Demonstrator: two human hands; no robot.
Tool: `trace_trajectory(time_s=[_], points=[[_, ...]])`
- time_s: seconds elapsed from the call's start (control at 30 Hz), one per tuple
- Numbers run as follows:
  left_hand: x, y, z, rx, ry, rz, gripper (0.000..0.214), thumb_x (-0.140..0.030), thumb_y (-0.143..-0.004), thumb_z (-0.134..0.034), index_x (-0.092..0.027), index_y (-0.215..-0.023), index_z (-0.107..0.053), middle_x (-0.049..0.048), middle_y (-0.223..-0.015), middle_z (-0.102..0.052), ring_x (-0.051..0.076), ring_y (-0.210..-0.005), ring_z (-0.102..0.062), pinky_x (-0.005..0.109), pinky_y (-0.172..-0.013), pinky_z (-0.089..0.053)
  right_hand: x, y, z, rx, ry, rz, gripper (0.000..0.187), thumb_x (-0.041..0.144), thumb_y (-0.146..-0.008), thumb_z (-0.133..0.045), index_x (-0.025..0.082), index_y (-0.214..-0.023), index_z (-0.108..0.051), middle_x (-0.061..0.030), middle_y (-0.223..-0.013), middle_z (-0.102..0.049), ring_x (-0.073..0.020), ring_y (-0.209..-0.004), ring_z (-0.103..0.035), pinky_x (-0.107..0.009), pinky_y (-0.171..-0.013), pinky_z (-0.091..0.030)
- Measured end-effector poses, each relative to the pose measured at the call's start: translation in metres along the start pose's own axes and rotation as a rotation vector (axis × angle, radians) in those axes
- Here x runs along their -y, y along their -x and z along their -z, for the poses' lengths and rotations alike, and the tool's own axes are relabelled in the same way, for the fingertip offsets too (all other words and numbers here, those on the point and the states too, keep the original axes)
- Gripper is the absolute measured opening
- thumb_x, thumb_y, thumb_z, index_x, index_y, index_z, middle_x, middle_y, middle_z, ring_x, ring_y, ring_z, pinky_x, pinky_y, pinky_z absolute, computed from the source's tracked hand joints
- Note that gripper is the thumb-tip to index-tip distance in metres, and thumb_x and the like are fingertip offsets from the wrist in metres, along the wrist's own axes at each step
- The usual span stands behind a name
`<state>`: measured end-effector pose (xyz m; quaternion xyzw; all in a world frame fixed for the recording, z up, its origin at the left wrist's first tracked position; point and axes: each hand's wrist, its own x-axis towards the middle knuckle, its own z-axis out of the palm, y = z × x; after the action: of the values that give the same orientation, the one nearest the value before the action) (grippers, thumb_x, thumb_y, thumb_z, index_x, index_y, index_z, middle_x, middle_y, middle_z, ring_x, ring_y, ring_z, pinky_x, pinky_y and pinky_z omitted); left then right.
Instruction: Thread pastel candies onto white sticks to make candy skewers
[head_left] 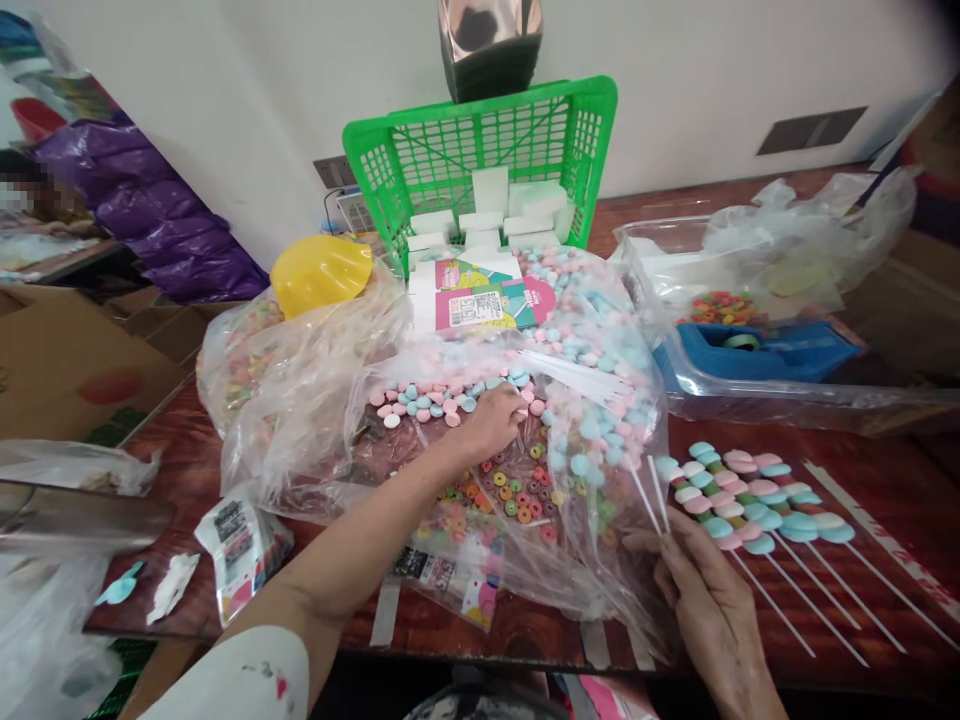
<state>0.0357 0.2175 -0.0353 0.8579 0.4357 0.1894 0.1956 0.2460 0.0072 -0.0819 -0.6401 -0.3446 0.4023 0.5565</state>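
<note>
My left hand [491,422] reaches across into an open clear plastic bag, its fingers drawn together at the edge of a pile of pink, blue and white round candies [424,402]. What its fingertips pinch, if anything, is hidden. Below them in the plastic lie colourful ring-shaped gummies [517,498]. At the right, my right hand [701,585] grips two thin white sticks [646,495], which point up and away. Beside it, several finished candy skewers [750,490] lie on the table, with pink, blue and white pieces on white sticks.
Behind the bags stands a green basket [480,125] of white boxes. A colourful printed card [480,295] and a bundle of white sticks [574,375] lie on the bags. A yellow bowl-like piece [319,275] sits left, a blue tape dispenser [757,352] right.
</note>
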Motion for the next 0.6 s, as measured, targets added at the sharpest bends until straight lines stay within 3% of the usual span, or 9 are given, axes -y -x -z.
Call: trace_trajectory(time_s=[0.13,0.3,0.37,0.47,0.6], points=[[-0.004,0.005,0.000,0.034,-0.064,-0.035,0.024,-0.008,-0.080,-0.050,-0.018,-0.081,-0.072,0.0097,-0.110,-0.064,0.024,-0.104,-0.055,0.039,-0.095,-0.042,-0.008,0.003,0.004,0.079,0.186,0.154,0.027,0.040,-0.088,-0.056,0.020,-0.105,-0.060,-0.0076,-0.090,-0.069,-0.0161,-0.067,-0.061,-0.023,-0.055,-0.050],[-0.009,0.006,-0.002,0.055,-0.128,-0.029,0.031,-0.008,-0.081,-0.047,-0.017,-0.097,-0.071,0.0126,-0.103,-0.067,0.028,-0.104,-0.054,0.045,-0.094,-0.042,0.001,0.002,0.002,0.080,0.312,0.372,0.014,0.033,-0.090,-0.052,0.021,-0.094,-0.057,-0.0053,-0.086,-0.069,-0.0153,-0.066,-0.062,-0.024,-0.060,-0.052],[-0.012,0.008,-0.003,0.007,-0.079,-0.020,0.035,-0.010,-0.082,-0.048,-0.016,-0.110,-0.068,0.0126,-0.103,-0.066,0.027,-0.102,-0.056,0.044,-0.094,-0.043,0.007,0.001,0.001,0.070,0.352,0.421,0.014,0.033,-0.091,-0.051,0.021,-0.090,-0.058,-0.0034,-0.079,-0.068,-0.0148,-0.063,-0.062,-0.024,-0.060,-0.052],[-0.023,0.018,0.002,-0.058,0.281,0.084,0.030,-0.018,-0.080,-0.057,-0.018,-0.108,-0.069,0.0084,-0.098,-0.066,0.021,-0.090,-0.060,0.038,-0.086,-0.049,0.012,0.002,0.000,0.055,0.355,0.488,0.015,0.031,-0.090,-0.054,0.020,-0.093,-0.064,-0.0022,-0.076,-0.069,-0.0154,-0.065,-0.066,-0.022,-0.061,-0.053],[-0.046,0.051,0.023,0.027,1.048,0.288,0.021,-0.021,-0.067,-0.075,-0.015,-0.087,-0.073,0.0039,-0.082,-0.066,0.015,-0.070,-0.062,0.029,-0.067,-0.054,0.019,0.015,-0.003,0.075,0.278,0.540,0.018,0.025,-0.087,-0.059,0.021,-0.102,-0.068,-0.0022,-0.082,-0.073,-0.0162,-0.067,-0.069,-0.022,-0.061,-0.056]])
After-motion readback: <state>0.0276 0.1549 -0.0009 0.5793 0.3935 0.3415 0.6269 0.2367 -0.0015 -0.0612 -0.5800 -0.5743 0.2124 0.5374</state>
